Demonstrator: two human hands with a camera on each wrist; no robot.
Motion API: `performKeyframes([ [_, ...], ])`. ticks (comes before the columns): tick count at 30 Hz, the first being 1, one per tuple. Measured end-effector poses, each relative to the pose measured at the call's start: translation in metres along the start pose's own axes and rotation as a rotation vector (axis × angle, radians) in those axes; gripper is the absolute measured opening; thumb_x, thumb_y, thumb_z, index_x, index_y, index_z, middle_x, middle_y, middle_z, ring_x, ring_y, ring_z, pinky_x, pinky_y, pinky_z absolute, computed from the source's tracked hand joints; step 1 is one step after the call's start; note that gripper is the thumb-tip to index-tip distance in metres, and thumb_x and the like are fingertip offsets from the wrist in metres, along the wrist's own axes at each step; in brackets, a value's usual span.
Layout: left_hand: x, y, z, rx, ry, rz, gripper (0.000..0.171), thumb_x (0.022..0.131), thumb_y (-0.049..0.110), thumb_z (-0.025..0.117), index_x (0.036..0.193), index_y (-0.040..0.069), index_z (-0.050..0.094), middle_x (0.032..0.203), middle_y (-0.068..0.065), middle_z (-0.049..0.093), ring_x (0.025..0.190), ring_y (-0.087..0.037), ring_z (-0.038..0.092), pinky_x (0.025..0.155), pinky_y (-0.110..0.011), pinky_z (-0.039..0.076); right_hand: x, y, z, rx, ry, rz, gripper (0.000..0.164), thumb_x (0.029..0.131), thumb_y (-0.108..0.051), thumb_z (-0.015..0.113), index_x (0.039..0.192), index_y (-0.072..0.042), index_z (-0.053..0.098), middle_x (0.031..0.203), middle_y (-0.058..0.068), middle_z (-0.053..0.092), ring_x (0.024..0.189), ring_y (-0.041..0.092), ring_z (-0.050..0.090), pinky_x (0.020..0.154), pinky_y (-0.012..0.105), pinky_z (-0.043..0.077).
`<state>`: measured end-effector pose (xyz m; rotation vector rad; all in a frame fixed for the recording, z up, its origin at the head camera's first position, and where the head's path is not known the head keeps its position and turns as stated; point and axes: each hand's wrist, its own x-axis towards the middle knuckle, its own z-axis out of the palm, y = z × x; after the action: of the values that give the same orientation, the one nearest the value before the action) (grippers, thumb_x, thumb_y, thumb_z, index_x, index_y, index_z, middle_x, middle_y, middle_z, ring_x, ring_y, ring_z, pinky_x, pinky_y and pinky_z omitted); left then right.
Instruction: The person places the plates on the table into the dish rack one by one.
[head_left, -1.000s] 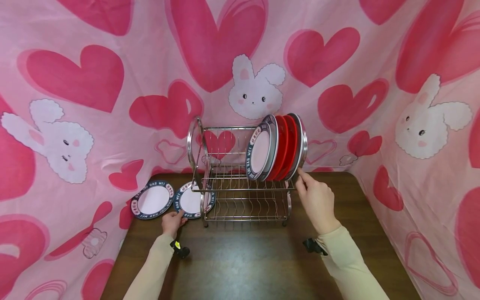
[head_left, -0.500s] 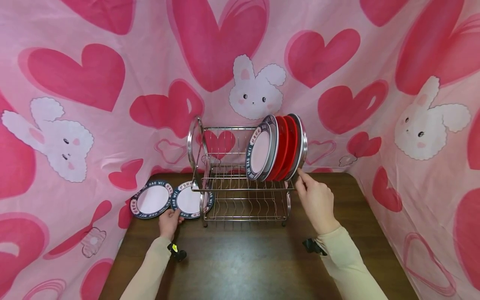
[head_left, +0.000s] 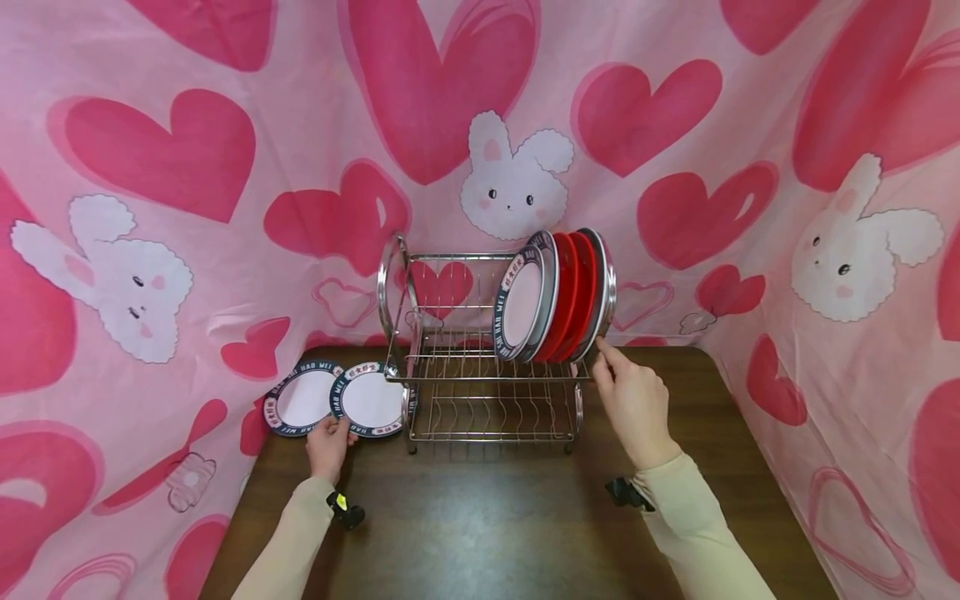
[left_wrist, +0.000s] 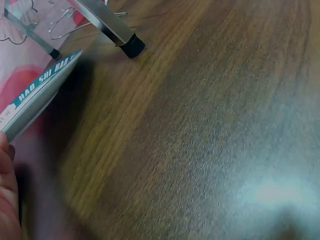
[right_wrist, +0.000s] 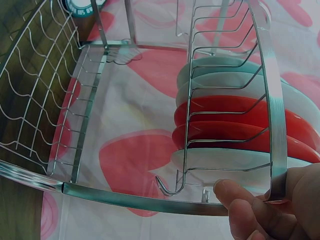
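In the head view my left hand (head_left: pixel 327 446) pinches the near rim of a white plate with a dark blue lettered rim (head_left: pixel 371 400). That plate (left_wrist: pixel 42 92) appears raised off the table in the left wrist view, thumb on its edge. It overlaps a matching plate (head_left: pixel 300 398) on the left. My right hand (head_left: pixel 636 404) grips the right end of a two-tier metal dish rack (head_left: pixel 487 380); in the right wrist view its fingers (right_wrist: pixel 230 192) are at the frame's corner. Blue-rimmed plates (head_left: pixel 521 304) and red plates (head_left: pixel 557 321) stand on edge in the upper tier's right half.
A brown wooden table (head_left: pixel 480 517) carries the rack. Pink cloth (head_left: pixel 300 250) with hearts and rabbits hangs behind and on both sides. One black rack foot (left_wrist: pixel 133 46) shows close to the held plate in the left wrist view.
My left hand has slid left with the plate, out from partly behind the rack's left end and over the other plate. My right hand has stayed on the rack.
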<state>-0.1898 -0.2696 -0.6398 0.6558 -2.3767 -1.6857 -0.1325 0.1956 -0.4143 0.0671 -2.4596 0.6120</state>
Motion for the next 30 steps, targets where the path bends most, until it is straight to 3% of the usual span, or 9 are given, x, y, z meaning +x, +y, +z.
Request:
performKeyframes([
  [6, -0.004, 0.009, -0.008, -0.008, 0.027, -0.017, 0.022, 0.104, 0.016, 0.059, 0.107, -0.005, 0.065, 0.069, 0.001, 0.068, 0.059, -0.004, 0.06, 0.057, -0.016, 0.047, 0.0, 0.001, -0.001, 0.008, -0.007, -0.001, 0.03, 0.1, -0.008, 0.058, 0.125, -0.002, 0.074, 0.05, 0.002, 0.042, 0.043, 0.021, 0.033, 0.04, 0.038, 0.032],
  [20, -0.009, 0.021, -0.031, -0.058, 0.152, 0.009, 0.024, 0.105, 0.019, 0.056, 0.1, -0.004, 0.063, 0.062, 0.01, 0.064, 0.055, 0.0, 0.058, 0.056, -0.015, 0.045, 0.001, 0.001, 0.001, 0.011, -0.008, -0.003, 0.031, 0.099, -0.008, 0.059, 0.125, -0.003, 0.074, 0.05, 0.002, 0.042, 0.044, 0.02, 0.032, 0.04, 0.038, 0.032],
  [25, -0.015, 0.028, -0.032, -0.129, 0.167, -0.008, 0.024, 0.105, 0.019, 0.054, 0.102, -0.003, 0.062, 0.061, 0.013, 0.061, 0.054, -0.001, 0.058, 0.056, -0.015, 0.047, 0.001, 0.0, -0.001, 0.012, -0.011, 0.006, 0.031, 0.099, -0.009, 0.058, 0.125, -0.003, 0.074, 0.05, 0.002, 0.041, 0.044, 0.02, 0.031, 0.04, 0.038, 0.03],
  [30, -0.022, 0.034, -0.029, -0.257, 0.187, -0.025, 0.023, 0.106, 0.015, 0.053, 0.103, -0.006, 0.06, 0.061, 0.013, 0.061, 0.052, -0.001, 0.059, 0.056, -0.015, 0.05, -0.001, 0.0, -0.001, 0.02, -0.021, 0.011, 0.031, 0.1, -0.009, 0.058, 0.126, -0.003, 0.074, 0.051, 0.0, 0.039, 0.044, 0.019, 0.03, 0.041, 0.036, 0.029],
])
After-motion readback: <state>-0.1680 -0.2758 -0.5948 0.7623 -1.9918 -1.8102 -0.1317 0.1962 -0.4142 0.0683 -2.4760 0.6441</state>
